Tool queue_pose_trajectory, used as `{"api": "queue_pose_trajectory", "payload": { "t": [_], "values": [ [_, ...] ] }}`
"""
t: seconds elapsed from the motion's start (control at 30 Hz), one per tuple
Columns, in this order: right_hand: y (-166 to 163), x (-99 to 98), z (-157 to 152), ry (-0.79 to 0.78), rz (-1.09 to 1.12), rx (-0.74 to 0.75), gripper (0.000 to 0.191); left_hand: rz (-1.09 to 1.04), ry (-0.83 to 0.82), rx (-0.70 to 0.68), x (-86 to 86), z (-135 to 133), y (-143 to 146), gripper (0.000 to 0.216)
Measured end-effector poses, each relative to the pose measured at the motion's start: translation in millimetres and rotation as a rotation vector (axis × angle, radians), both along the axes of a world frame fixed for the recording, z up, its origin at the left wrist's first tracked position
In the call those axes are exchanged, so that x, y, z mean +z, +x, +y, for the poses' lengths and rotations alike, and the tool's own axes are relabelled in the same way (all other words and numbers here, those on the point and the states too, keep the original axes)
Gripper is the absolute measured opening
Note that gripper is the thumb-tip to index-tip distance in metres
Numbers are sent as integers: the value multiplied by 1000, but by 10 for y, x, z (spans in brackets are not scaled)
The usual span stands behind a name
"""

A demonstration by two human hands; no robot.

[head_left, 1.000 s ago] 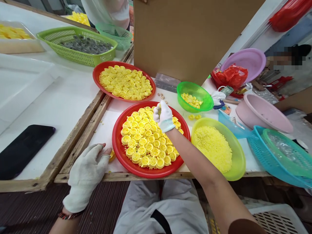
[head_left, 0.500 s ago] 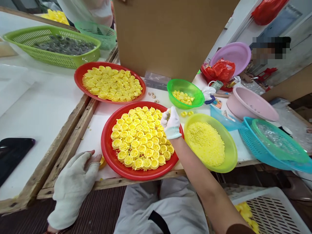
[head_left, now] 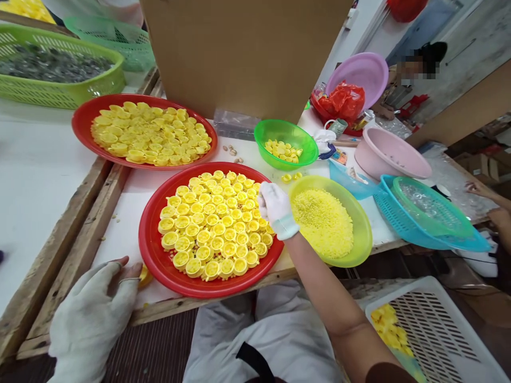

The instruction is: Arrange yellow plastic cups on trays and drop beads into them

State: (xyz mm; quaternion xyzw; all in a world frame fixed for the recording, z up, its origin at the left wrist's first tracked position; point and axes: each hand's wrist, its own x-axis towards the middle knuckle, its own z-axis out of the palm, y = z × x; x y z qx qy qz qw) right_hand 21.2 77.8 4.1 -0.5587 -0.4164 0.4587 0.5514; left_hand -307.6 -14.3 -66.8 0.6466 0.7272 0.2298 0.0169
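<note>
Right hand [head_left: 274,209]: fingers curled inward, knuckles rounded, making a loose fist just above the right-hand edge of the near red tray [head_left: 148,247]. The palm faces away from me, so I cannot tell what, if anything, I am pinching inside it.

Yellow cups [head_left: 215,223]: in that tray, below my right hand and spreading to its left. They are packed close, mostly mouth up, many with small bits inside; loose bits lie in the gaps between them.

Beads [head_left: 322,229]: heaped in the yellow bowl [head_left: 362,242], just to the right of the same hand. Green bowl [head_left: 260,146] beyond it, with more cups.

Left hand [head_left: 93,308]: resting at the table edge, thumb and fingers parted and lightly bent. A yellow piece [head_left: 144,277] lies beside the fingertips; contact unclear.

Notes on technique (my judgement): keep the right wrist low and level, since a knock would probably tip several neighbours together. Loosen the fingers a little at a time; a sudden opening could scatter anything held into the gaps. The left hand might serve better steadying the tray rim.
</note>
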Motion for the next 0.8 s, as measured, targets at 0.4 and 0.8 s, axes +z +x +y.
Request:
{"api": "queue_pose_trajectory", "payload": {
  "t": [0.4,0.8],
  "values": [
    [178,288,-124,14,-772,340,27,-2,-63,26,126,-11,97,78],
    [276,105,-746,-95,-885,705,17,46,-73,32,76,-9,83,69]
  ]
}}
